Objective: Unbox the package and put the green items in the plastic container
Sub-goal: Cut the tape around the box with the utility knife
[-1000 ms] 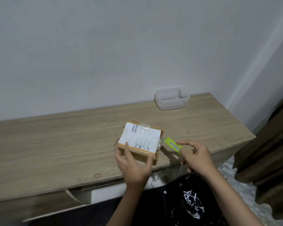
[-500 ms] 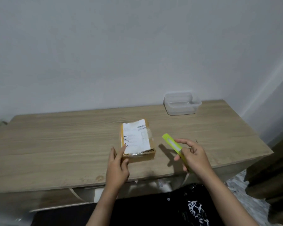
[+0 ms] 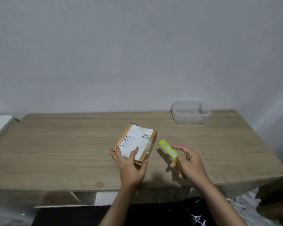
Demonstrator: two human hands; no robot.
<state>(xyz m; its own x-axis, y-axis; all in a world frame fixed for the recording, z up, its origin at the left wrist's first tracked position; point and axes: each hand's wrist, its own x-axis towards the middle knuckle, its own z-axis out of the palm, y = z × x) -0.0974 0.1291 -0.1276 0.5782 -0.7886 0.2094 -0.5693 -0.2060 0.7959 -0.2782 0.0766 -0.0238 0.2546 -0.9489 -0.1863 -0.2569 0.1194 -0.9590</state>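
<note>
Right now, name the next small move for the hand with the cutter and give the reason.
Probably bring the green cutter in the right hand over to the taped edge of the package. The box looks sealed, the left hand already grips its near corner, and the plastic container appears empty.

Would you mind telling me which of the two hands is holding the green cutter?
The right hand grips the green cutter above the table; the left hand holds the taped box instead.
</note>
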